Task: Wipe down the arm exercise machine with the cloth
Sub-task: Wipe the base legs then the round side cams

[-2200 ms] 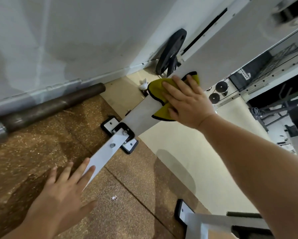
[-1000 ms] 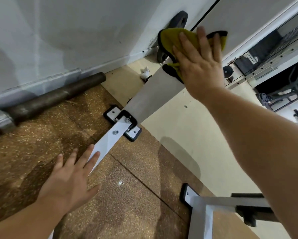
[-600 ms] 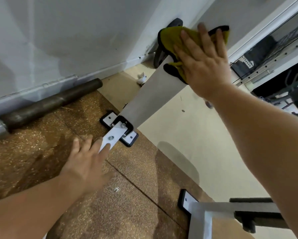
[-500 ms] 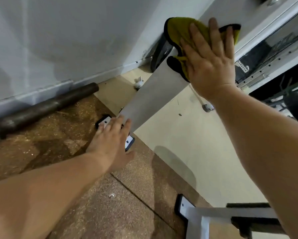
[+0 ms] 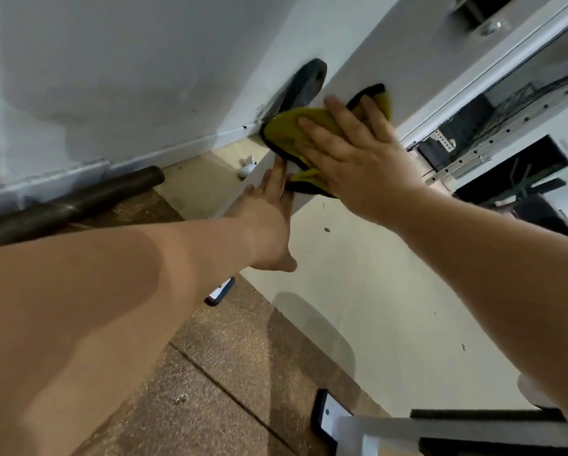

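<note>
1. The person is working on the arm exercise machine's slanted white beam [image 5: 407,60], which is rising from the near left towards the far right.
2. The right hand [image 5: 358,166] is lying flat, fingers straight and spread, and is pressing the yellow cloth [image 5: 286,133] against the beam's face. It is not curling round the cloth.
3. The cloth is bunching under the palm. Its black-trimmed edges are showing on the left and beyond the fingertips, just near a dark weight plate [image 5: 305,83] that is leaning at the far end by the wall [image 5: 111,77].
4. The left hand [image 5: 266,218] is reaching out with its fingers [image 5: 277,179] straight and is touching the beam just below the cloth. The two hands are sitting close together, with the left fingertips right beside the cloth's near edge.
5. Judging by this, the wiping stroke on the beam's middle stretch is the step in hand, and the left hand seems to be bracing the frame.
6. The next move is likely calling for steady flat pressure while the cloth is sliding along the beam. The left hand will probably need to be getting out of the cloth's path if the stroke is heading near.
7. A dark bar [image 5: 78,202] is lying along the wall on the left, and another frame foot [image 5: 328,419] is showing at the near right.
</note>
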